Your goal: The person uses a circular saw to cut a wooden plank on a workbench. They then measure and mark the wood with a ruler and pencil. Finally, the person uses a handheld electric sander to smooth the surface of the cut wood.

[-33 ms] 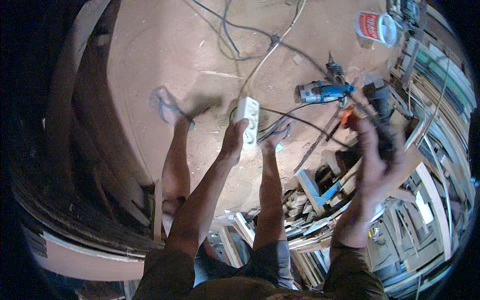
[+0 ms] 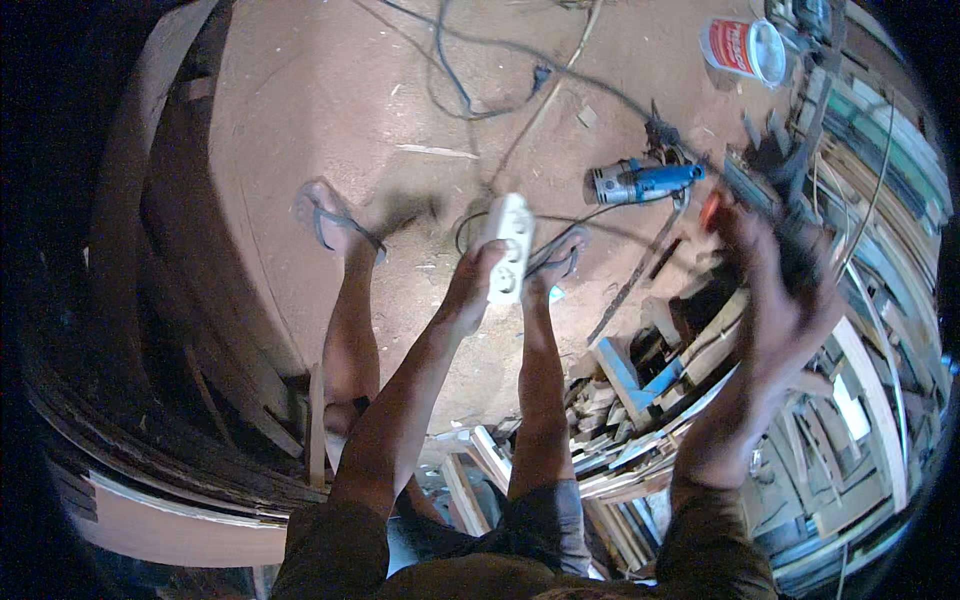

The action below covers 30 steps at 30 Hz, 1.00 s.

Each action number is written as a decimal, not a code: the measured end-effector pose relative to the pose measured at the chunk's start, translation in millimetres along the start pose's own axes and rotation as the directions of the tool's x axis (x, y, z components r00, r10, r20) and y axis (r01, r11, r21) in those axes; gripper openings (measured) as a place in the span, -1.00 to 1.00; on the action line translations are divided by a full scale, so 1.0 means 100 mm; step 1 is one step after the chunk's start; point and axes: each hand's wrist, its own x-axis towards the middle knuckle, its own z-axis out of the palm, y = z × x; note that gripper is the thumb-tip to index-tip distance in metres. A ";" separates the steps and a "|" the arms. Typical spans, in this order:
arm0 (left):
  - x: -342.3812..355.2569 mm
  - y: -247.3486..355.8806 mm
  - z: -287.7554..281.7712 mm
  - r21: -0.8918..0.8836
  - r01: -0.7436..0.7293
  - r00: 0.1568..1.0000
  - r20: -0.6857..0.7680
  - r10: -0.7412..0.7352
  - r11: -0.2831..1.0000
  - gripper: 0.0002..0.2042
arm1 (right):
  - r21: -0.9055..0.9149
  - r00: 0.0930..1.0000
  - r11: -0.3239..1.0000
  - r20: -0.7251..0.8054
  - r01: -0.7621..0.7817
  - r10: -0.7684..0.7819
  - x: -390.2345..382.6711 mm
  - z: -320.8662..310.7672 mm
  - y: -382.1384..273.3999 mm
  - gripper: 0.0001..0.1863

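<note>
In the centre my left hand grips a white power strip, held lengthwise away from me with its sockets facing up. At right, my right hand is smeared by motion, with a small red-orange piece at its fingertips, too blurred to name. Just beyond that hand lies a blue and silver power tool on the dirty floor, black cords around it. Behind the strip, loops of cable run across the floor, and my sandalled feet stand either side of it.
A white bucket with a red label sits at the back right. Piled timber offcuts crowd the right side and lower edge. Dark boards or sheets line the left, and a loose wood sliver lies on the floor.
My right hand has shifted rightward with the red-orange piece. The power strip in my left hand has moved slightly right, and the cables above have swung a little.
</note>
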 end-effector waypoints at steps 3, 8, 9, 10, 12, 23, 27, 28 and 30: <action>-0.21 0.27 0.30 0.009 0.068 0.940 0.335 -0.067 0.998 -0.50 | -0.279 0.994 0.956 0.084 0.087 -0.066 0.69 -0.15 0.11 -0.60; -0.11 0.32 0.12 0.409 -0.260 0.957 0.227 0.179 0.875 -0.47 | -0.190 0.980 0.971 0.106 -0.148 0.170 0.53 -0.14 1.06 -0.47; -0.13 0.33 0.11 0.170 -0.016 0.975 0.220 -0.023 0.985 -0.46 | -0.184 0.960 0.947 0.050 -0.263 0.276 0.31 -0.08 1.09 -0.48; -0.14 0.37 0.13 -0.079 0.245 0.938 0.273 -0.216 0.966 -0.46 | -0.218 0.966 0.947 0.057 -0.236 0.254 0.13 -0.12 1.30 -0.51; -0.11 0.42 0.17 0.162 -0.018 0.973 0.229 -0.020 0.987 -0.46 | -0.284 0.868 0.870 0.182 -0.403 0.462 -0.26 0.02 1.25 -0.63; -0.09 0.33 0.22 0.003 0.025 0.960 0.277 -0.025 1.000 -0.45 | -0.170 0.862 0.985 0.501 0.012 0.076 -0.78 0.71 1.06 -0.76; -0.05 0.25 0.20 0.087 -0.021 0.960 0.280 -0.004 0.996 -0.45 | -0.259 0.865 0.958 0.501 0.123 0.025 -0.79 0.89 1.08 -0.77; -0.07 0.26 0.20 0.115 -0.031 0.960 0.279 -0.003 0.993 -0.45 | -0.281 0.865 0.950 0.500 0.135 0.025 -0.81 0.93 1.07 -0.76; -0.11 0.32 0.22 0.162 -0.049 0.961 0.276 0.002 0.986 -0.45 | -0.244 0.834 0.961 0.551 0.134 0.024 -0.81 0.94 1.01 -0.77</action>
